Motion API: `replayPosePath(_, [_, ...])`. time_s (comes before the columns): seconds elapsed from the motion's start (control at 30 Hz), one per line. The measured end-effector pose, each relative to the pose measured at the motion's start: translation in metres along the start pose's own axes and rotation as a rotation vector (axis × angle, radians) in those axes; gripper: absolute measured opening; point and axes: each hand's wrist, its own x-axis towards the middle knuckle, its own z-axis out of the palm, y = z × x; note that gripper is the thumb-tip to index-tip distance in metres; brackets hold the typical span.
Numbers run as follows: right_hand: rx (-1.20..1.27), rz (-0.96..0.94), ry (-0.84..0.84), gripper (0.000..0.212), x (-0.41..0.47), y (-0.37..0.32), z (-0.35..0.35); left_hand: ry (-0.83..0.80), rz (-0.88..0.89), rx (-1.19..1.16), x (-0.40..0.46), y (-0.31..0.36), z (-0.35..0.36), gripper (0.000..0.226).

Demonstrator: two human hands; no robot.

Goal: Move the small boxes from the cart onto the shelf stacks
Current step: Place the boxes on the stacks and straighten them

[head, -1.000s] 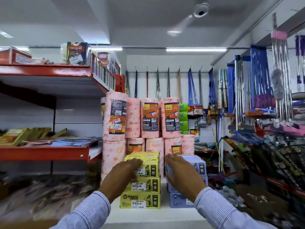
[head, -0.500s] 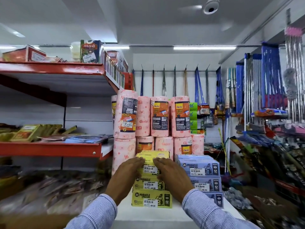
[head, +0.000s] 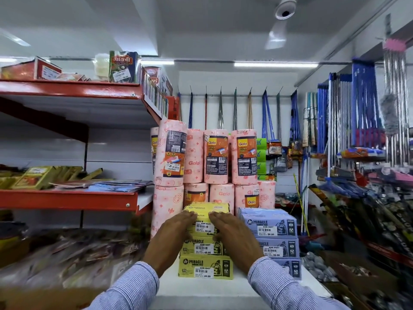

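A stack of yellow Miracle boxes (head: 205, 268) stands on the white shelf top (head: 201, 289) at the centre of the head view. My left hand (head: 172, 238) and my right hand (head: 232, 236) lie flat against the front of the upper yellow boxes. Their fingertips reach the top edge beside the price label, and neither hand grips anything. A stack of purple Miracle boxes (head: 273, 227) stands right beside the yellow one, untouched. The cart is out of view.
Pink Gala kitchen towel rolls (head: 215, 157) are stacked two high just behind the boxes. Red shelves (head: 67, 200) with packets run along the left. Mops and brooms (head: 362, 108) hang on the right and on the back wall.
My right hand left the purple stack and came over to the yellow one. Both hands now rest close together on the yellow stack's front, and the view has drawn nearer.
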Motion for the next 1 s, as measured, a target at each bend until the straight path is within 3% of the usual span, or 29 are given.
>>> replayPosePath(0.2, [-0.038, -0.031, 0.006, 0.063, 0.0, 0.0, 0.004, 0.031, 0.037, 0.071, -0.003, 0.002, -0.001, 0.055])
replayPosePath(0.43, [-0.175, -0.062, 0.098, 0.059, -0.03, 0.025, -0.004, 0.067, 0.303, 0.474, -0.004, 0.024, 0.014, 0.067])
replayPosePath(0.63, [-0.281, 0.074, 0.083, 0.065, -0.063, 0.075, -0.029, 0.046, 0.468, 0.487, 0.017, 0.07, 0.054, 0.061])
replayPosePath(0.8, [-0.299, 0.066, -0.002, 0.069, -0.073, 0.108, -0.033, -0.024, 0.447, 0.443, 0.038, 0.091, 0.084, 0.066])
replayPosePath(1.0, [-0.319, 0.042, 0.004, 0.067, -0.071, 0.116, -0.029, 0.053, 0.406, 0.378, 0.036, 0.096, 0.09, 0.061])
